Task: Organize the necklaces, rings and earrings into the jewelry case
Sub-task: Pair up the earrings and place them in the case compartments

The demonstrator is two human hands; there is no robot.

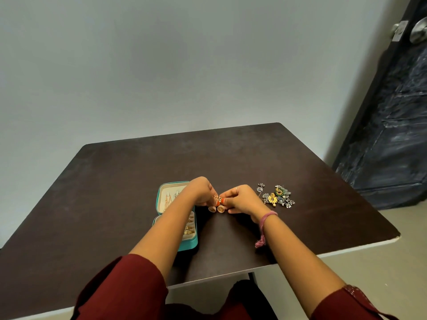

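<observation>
A teal jewelry case (190, 242) lies open on the dark table, its cream lid half showing thin chains and its lower half holding gold pieces. My left forearm crosses over it. Just right of the case, my left hand (200, 191) and my right hand (240, 199) meet, both pinching a pair of gold bell-shaped earrings (217, 207) with orange-red tops. The bells hang just above the tabletop. A pile of silver and coloured flower earrings (277, 196) lies to the right of my right hand.
The dark brown table (115, 192) stands against a pale wall. A dark door (392, 135) with a metal handle is at the right. A pink thread bracelet (263, 227) is tied on my right wrist.
</observation>
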